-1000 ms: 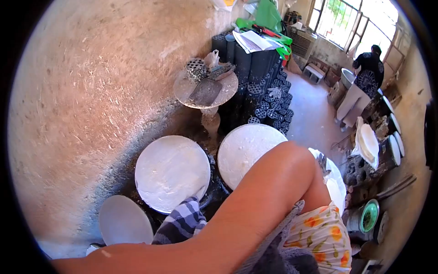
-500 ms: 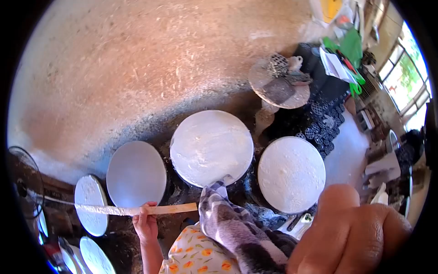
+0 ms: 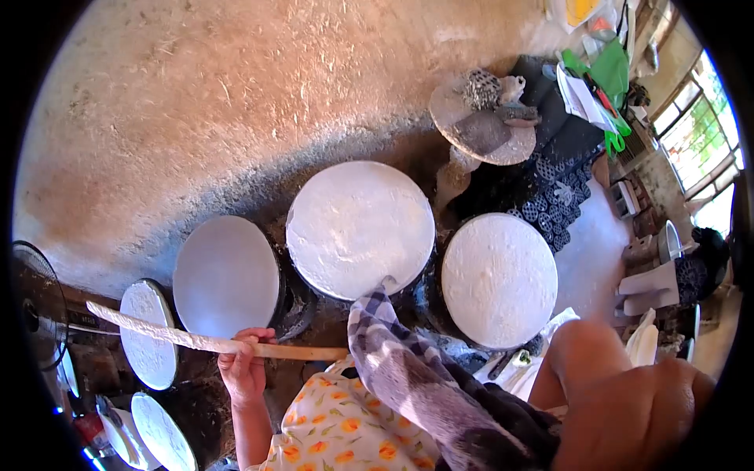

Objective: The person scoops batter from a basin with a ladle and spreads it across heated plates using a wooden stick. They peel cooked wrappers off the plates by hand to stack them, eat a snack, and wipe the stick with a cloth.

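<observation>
My left hand (image 3: pixel 245 369) is closed around a long flat wooden stick (image 3: pixel 294 351), its left part coated white. The stick's far end reaches over a small white-coated disc (image 3: pixel 148 334). Close to the lens at the lower right is my right hand (image 3: pixel 628 392), blurred, with bent fingers; whatever they hold is hidden. A large round surface (image 3: pixel 360 224) at the middle is covered with a white layer. A plaid cloth or sleeve (image 3: pixel 408 361) stretches up to its lower edge, touching or overlapping it. Left of it lies a smooth grey-white disc (image 3: pixel 228 275).
Another white round surface (image 3: pixel 499 279) stands to the right. Behind it are stacked dark briquettes with holes (image 3: pixel 554 196) and a dusty round stand (image 3: pixel 483 129). A fan (image 3: pixel 38 302) stands at the far left. A stained wall (image 3: pixel 220 110) rises behind.
The stick's white end has tilted upward in my left hand. My right hand has shifted slightly right and down, and the view has tipped downward a little to the right.
</observation>
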Demonstrator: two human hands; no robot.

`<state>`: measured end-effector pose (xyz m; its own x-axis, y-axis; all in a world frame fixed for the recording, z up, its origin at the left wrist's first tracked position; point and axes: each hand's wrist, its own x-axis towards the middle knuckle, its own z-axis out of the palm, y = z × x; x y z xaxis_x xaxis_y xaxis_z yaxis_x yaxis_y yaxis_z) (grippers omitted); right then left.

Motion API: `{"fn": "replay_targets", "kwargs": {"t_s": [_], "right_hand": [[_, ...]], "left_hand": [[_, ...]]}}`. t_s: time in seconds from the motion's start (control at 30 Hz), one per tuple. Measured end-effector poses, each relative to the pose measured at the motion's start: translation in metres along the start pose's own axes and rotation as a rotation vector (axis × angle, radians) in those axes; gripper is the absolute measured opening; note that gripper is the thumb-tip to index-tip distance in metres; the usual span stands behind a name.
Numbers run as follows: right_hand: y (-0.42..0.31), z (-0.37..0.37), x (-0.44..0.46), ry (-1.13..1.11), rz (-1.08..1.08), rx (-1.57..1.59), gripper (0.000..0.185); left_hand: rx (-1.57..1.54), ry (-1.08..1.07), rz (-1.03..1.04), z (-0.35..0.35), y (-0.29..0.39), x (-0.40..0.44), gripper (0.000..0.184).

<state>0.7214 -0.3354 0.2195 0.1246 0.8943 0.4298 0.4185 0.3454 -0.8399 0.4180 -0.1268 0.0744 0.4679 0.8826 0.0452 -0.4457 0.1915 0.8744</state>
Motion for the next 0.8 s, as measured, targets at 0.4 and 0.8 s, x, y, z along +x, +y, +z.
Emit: {"fn": "replay_targets", "kwargs": {"t_s": [0.4,0.8], "right_hand": [[0.005,0.018,0.067,0.136,-0.247,-0.28,0.016],[0.127,-0.061,0.015,0.176,0.665,-0.066,0.012]], "left_hand": [[-0.129,-0.923,-0.312,0.108,0.023,0.059,0.032],[-0.296,-0.464,-0.001,0.11,0.069,0.065,0.016]]}}
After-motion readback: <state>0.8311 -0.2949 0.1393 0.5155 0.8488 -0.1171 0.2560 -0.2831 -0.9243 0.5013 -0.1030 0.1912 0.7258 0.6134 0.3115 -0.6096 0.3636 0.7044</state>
